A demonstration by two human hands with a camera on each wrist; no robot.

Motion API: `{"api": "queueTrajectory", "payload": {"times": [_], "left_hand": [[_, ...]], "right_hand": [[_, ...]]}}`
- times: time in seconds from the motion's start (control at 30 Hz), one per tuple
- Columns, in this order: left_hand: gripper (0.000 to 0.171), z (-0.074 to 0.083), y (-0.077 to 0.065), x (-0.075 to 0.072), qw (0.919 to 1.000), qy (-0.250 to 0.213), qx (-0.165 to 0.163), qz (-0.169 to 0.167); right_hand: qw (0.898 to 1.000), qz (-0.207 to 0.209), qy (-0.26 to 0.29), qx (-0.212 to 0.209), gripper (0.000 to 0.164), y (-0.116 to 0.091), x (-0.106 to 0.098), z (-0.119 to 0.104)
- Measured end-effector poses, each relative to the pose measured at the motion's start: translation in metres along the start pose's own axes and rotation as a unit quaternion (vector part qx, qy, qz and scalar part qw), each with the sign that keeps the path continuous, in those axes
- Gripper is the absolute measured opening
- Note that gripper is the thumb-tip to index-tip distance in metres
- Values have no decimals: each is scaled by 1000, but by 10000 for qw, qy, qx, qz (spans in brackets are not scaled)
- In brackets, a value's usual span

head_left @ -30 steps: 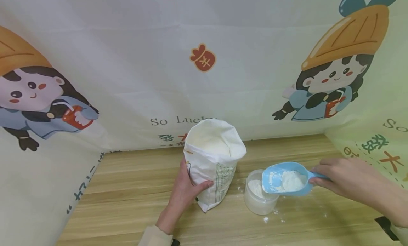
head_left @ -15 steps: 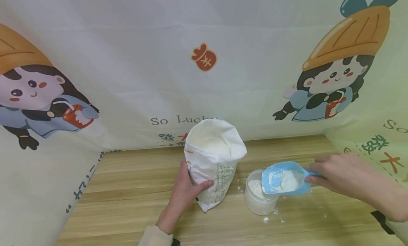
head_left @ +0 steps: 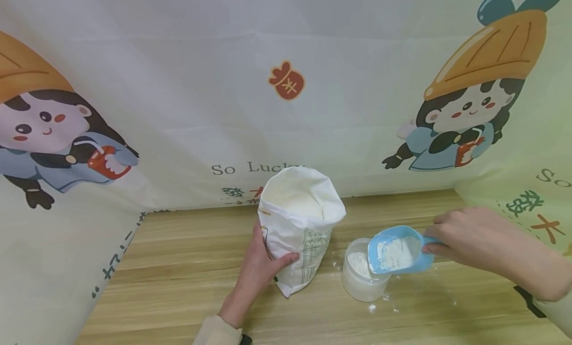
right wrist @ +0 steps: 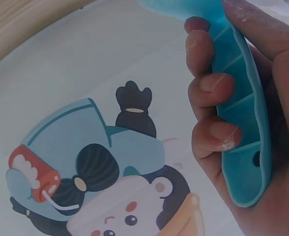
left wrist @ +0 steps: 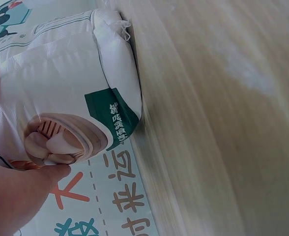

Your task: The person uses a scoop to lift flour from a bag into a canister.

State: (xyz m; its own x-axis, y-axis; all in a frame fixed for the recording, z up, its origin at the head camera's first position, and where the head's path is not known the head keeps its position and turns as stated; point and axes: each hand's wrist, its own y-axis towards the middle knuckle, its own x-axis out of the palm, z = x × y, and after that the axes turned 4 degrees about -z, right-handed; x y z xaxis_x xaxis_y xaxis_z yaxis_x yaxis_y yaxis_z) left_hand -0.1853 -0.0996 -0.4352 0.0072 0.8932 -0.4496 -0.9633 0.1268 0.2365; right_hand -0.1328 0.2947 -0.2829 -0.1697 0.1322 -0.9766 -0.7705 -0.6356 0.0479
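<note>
A white flour bag stands open at the top on the table, white flour showing inside. My left hand grips its lower left side, thumb across the front; the left wrist view shows the bag's printed steamer picture near that hand. My right hand holds a blue scoop with white powder in it. In the right wrist view the fingers curl round the scoop's handle. The scoop's front lip hangs over the right rim of a clear round jar, which has powder inside.
Spilled powder dots the wooden table around the jar. A printed cloth with cartoon figures and lettering rises behind the table and along both sides.
My right hand has shifted slightly left and up, and its wrist has turned. The scoop has tilted, and its powder has spread toward the front lip. The left hand and bag stay put.
</note>
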Motion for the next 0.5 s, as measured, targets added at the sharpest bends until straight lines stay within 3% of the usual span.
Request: {"api": "queueTrajectory", "payload": {"times": [0.27, 0.5], "left_hand": [[118, -1, 1, 2, 9998, 30, 170, 38], [119, -1, 0, 2, 9999, 11, 141, 54]], "right_hand": [[9998, -54, -194, -45, 39, 5, -3, -3], [9990, -81, -445, -46, 34, 14, -4, -8]]}}
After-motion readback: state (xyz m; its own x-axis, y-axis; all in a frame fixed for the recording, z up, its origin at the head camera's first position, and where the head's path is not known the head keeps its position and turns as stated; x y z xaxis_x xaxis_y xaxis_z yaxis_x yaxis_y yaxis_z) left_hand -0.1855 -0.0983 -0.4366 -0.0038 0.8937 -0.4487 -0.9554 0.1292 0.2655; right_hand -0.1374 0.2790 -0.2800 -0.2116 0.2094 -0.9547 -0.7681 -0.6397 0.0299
